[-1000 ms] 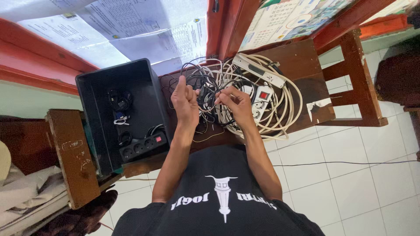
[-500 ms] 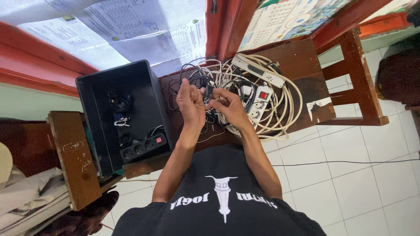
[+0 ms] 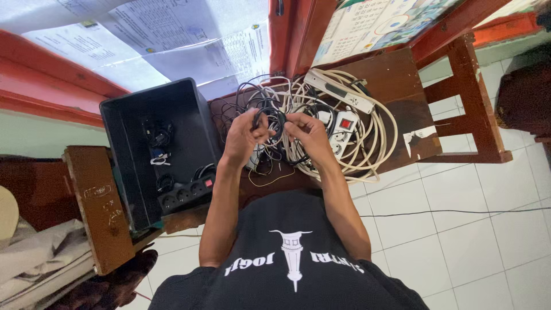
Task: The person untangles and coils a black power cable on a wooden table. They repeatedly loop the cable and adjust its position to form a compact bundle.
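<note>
At frame centre, the left hand and right hand both pinch a thin black cable, drawn up from the cord tangle to separate it.

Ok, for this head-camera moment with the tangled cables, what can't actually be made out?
- Head view: what the left hand and right hand pinch; fingers hide the thin black cable there.
- Where that cable ends; it is lost in the white cord coil.
- Small items deep in the black bin; too dark.
- Papers on the wall; cut by the top edge.
</note>
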